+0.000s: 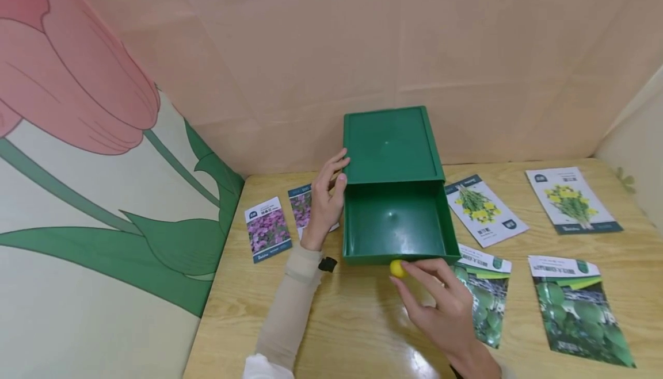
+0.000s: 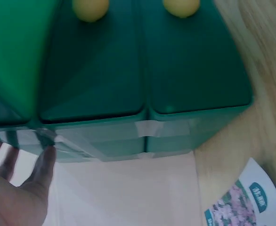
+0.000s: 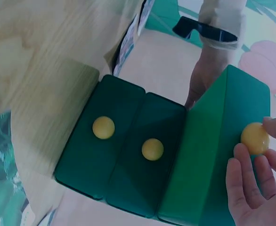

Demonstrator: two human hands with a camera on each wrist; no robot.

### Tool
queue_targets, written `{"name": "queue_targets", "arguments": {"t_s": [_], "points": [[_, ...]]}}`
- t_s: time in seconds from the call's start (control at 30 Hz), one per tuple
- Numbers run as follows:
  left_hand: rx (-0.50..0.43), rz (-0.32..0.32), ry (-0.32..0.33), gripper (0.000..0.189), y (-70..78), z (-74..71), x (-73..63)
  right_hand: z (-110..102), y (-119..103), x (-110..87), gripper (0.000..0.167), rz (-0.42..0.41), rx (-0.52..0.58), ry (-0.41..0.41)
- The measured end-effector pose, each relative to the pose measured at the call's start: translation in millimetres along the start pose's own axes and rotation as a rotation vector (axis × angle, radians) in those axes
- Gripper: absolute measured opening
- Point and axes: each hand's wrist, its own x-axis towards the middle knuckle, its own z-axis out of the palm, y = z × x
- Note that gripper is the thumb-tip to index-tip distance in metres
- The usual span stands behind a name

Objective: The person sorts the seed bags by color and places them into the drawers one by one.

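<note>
A green drawer cabinet (image 1: 385, 143) stands against the back of the table, its top drawer (image 1: 393, 224) pulled out toward me with a bare interior. Between thumb and fingers, my right hand (image 1: 442, 298) pinches the round yellow knob (image 1: 397, 268) on that drawer's front. My left hand (image 1: 327, 201) rests along the cabinet's left side near the top, fingers extended; in the left wrist view its fingertips (image 2: 44, 162) touch the side. Below the pulled-out drawer, the right wrist view shows two pushed-in drawers with a yellow knob (image 3: 103, 127) and another knob (image 3: 152, 149).
Purple-flower seed packets (image 1: 268, 229) lie left of the cabinet, one partly behind my left hand. To the right are yellow-flower packets (image 1: 574, 201) and green-fruit packets (image 1: 580, 310). A pink cloth (image 1: 311, 51) hangs behind the wooden table (image 1: 228, 310).
</note>
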Motion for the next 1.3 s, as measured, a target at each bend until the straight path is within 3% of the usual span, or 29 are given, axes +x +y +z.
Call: {"name": "queue_targets", "arguments": {"t_s": [0.07, 0.2, 0.27, 0.37, 0.5, 0.6, 0.67, 0.93, 1.3], "points": [[0.007, -0.013, -0.003, 0.038, -8.1, 0.7, -1.5, -1.3, 0.1, 3.6, 0.039, -0.03, -0.007, 0.026], [0.033, -0.047, -0.022, 0.037, -6.8, -2.6, -5.7, -6.7, -0.7, 11.9, 0.042, -0.086, 0.001, 0.086], [0.032, -0.049, -0.031, 0.039, -1.8, -5.1, -8.8, -11.2, -1.6, 15.7, 0.044, -0.102, 0.004, 0.108], [0.007, -0.056, -0.036, 0.038, 26.1, -9.2, -10.6, -20.1, -2.6, 19.2, 0.048, -0.097, -0.003, 0.128], [-0.017, -0.066, -0.025, 0.038, 42.9, -13.3, -18.6, -32.3, -3.3, 22.3, 0.052, -0.06, -0.019, 0.166], [-0.017, -0.054, -0.005, 0.039, 32.9, -15.7, -32.1, -39.9, -3.5, 25.3, 0.051, -0.037, 0.011, 0.213], [-0.02, -0.054, 0.015, 0.04, 34.7, -18.0, -41.2, -45.3, -2.5, 27.2, 0.048, -0.03, 0.041, 0.241], [-0.04, -0.166, 0.108, 0.029, 50.7, -23.6, -76.3, -74.0, 14.6, 29.7, 0.031, 0.086, 0.094, 0.192], [-0.098, -0.312, 0.104, 0.03, 51.3, -19.2, -122.9, -88.5, 36.2, 23.4, 0.025, 0.187, 0.136, 0.125]]}}
